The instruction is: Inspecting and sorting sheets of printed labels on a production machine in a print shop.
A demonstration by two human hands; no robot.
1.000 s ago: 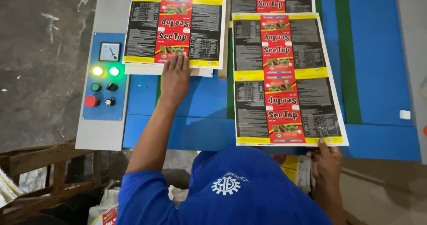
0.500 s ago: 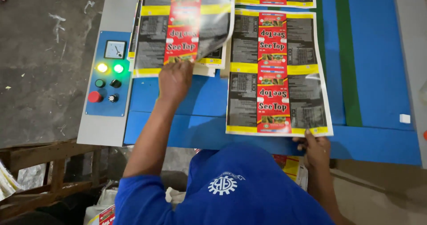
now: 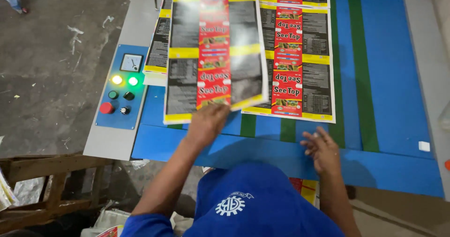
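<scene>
The left hand [image 3: 207, 122] pinches the near edge of a printed sheet [image 3: 215, 54] — black panels, yellow bands and a red strip down its middle — and holds it lifted and slightly blurred above the blue desk [image 3: 398, 77]. The sheet stretches away from the hand toward the far side, its near edge at the fingers, its far edge well beyond them. Under it at the left lies a stack of like sheets [image 3: 157, 45], its left margin showing past the lifted one.

The right hand [image 3: 322, 148] hovers with fingers spread, palm down, over the near part of the desk, holding nothing. Just beyond it, a little farther off, a second printed sheet [image 3: 300, 59] lies flat on the desk, its near yellow edge close to the fingertips but apart from them.

To the left of the desk sits a blue control panel [image 3: 121, 89] — a small dial at the far end, two lit lamps, dark knobs and a red button. A wooden frame [image 3: 42, 180] stands on the floor at the near left.
</scene>
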